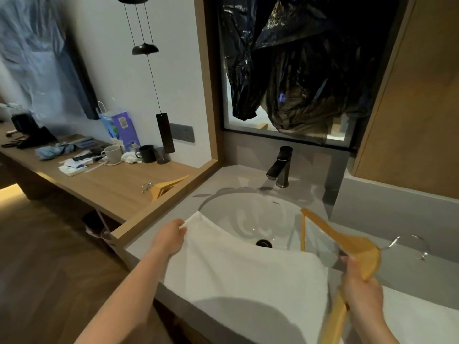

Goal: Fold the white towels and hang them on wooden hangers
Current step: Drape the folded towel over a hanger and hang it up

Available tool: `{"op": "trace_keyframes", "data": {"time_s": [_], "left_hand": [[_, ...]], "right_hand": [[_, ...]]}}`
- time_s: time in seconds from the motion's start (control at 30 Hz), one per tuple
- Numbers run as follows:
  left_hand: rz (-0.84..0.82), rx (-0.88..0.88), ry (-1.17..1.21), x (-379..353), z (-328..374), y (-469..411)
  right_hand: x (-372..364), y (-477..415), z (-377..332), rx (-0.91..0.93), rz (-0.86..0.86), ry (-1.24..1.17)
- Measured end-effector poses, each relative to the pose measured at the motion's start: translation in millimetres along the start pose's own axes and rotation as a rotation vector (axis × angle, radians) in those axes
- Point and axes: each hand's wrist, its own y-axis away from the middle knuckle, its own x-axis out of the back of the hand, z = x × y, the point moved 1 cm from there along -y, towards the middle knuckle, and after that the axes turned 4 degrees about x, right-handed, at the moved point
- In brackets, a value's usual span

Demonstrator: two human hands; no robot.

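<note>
Between both hands (169, 238) (360, 291), towel (248, 276) (hanger (357, 247) rightward)

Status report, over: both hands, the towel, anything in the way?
Left hand pinches towel corner. Right hand grips wooden hanger. Towel lies over sink front, not yet hung. Spare hanger apart on counter.

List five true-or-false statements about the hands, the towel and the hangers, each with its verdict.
1. The left hand pinches a corner of the white towel. True.
2. The right hand holds nothing. False: it grips a wooden hanger.
3. The towel already hangs on that hanger. False: it lies over the front edge of the sink.
4. A second hanger lies on the wooden desk. True.
5. The faucet is white. False: it is black.
</note>
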Motion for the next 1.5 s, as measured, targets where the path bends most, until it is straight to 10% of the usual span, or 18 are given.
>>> {"op": "trace_keyframes", "data": {"time_s": [0.67,1.5], "left_hand": [[0.142,-0.001,-0.116,-28,-19,-40],[0.175,-0.040,-0.210,-23,-31,-34]], "right_hand": [[34,11,37,-0.325,0.203,-0.190],[86,27,7,-0.249,-0.132,1.172]]}}
